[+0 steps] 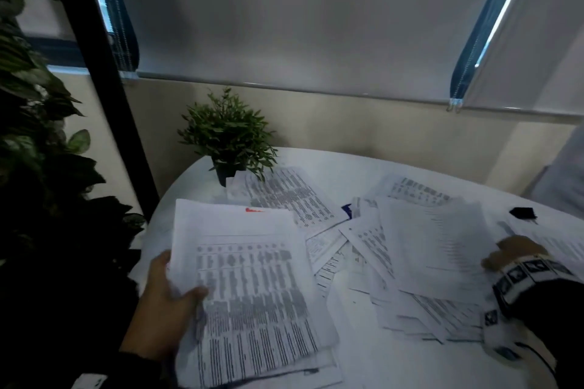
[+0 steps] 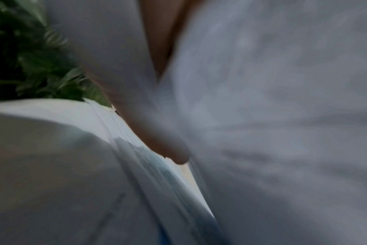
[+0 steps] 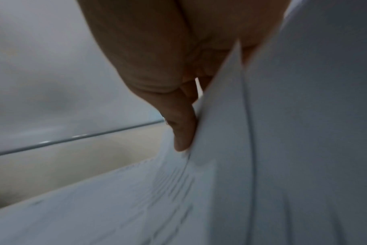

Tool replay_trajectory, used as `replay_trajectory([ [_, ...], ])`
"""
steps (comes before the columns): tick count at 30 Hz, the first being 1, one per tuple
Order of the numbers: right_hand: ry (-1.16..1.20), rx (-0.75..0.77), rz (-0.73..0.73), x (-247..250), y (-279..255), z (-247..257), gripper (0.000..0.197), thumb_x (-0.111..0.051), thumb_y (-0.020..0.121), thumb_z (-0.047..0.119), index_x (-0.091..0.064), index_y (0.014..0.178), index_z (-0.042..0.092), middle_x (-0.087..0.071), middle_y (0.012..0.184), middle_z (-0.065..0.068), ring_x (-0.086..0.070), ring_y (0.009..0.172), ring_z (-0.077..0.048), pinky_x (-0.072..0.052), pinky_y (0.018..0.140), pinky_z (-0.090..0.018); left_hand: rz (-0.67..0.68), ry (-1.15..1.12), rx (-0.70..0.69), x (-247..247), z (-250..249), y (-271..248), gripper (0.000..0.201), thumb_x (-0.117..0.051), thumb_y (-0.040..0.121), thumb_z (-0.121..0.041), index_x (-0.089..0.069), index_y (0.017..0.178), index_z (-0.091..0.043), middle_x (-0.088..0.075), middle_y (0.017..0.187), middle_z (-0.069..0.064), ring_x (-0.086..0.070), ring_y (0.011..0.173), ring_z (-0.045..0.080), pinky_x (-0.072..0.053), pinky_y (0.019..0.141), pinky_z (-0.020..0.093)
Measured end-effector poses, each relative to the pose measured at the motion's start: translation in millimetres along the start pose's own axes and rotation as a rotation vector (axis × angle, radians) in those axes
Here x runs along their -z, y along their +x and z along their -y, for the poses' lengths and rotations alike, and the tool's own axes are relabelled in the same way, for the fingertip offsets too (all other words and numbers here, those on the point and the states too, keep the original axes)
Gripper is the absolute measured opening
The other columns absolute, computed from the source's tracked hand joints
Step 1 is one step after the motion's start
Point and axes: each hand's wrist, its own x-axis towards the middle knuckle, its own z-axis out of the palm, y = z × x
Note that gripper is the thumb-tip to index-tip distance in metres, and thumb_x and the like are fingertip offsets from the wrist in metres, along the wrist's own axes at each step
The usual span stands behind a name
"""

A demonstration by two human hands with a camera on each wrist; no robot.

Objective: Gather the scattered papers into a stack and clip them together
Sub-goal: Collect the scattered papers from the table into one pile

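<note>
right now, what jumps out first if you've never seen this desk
Printed papers lie scattered across the white round table. The left hand grips a gathered stack at the near left, and the right hand takes hold of loose sheets on the right. A small potted plant stands at the far edge.

Taking the potted plant [image 1: 225, 139] at the table's [image 1: 363, 167] far left edge as the mark: a sheet [image 1: 284, 196] lay just right of its pot. The held stack [image 1: 249, 294] lay nearer than the plant, the loose heap [image 1: 426, 249] well to its right, and the binder clip [image 1: 523, 212] farther right still.
</note>
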Motion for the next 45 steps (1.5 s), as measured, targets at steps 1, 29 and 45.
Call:
replay_trajectory([
  [1, 0.040, 0.003, -0.001, 7.5, -2.0, -1.0, 0.080, -0.074, 0.073, 0.046, -0.046, 0.135, 0.006, -0.039, 0.145, -0.017, -0.039, 0.132, -0.032, -0.032, 0.108, -0.037, -0.016, 0.025, -0.030, 0.5, 1.2, 2.3, 0.076, -0.067, 0.077, 0.014, -0.029, 0.140, -0.008, -0.044, 0.132, 0.016, -0.045, 0.121, 0.033, -0.034, 0.094, 0.034],
  [29, 1.219, 0.672, 0.348, -40.3, -126.5, 102.9, 0.052, -0.083, 0.063, 0.037, -0.065, 0.107, 0.018, -0.072, 0.107, -0.004, -0.068, 0.100, -0.024, -0.056, 0.085, -0.042, 0.124, -0.639, 0.137, -28.6, -33.1, -27.5, 0.035, -0.077, 0.072, -0.010, -0.069, 0.106, -0.007, -0.074, 0.103, 0.011, -0.069, 0.099, 0.029, -0.052, 0.092, 0.046],
  [45, 1.357, 0.334, -0.171, -34.2, -127.1, 70.9, 0.020, -0.066, 0.086, 0.020, -0.064, 0.102, 0.008, -0.062, 0.076, 0.003, -0.058, 0.073, -0.016, -0.045, 0.074, -0.030, 0.140, -0.463, 0.168, -25.1, -23.0, -27.3, 0.016, -0.077, 0.072, -0.005, -0.073, 0.088, -0.004, -0.077, 0.083, 0.007, -0.074, 0.078, 0.021, -0.057, 0.059, 0.021],
])
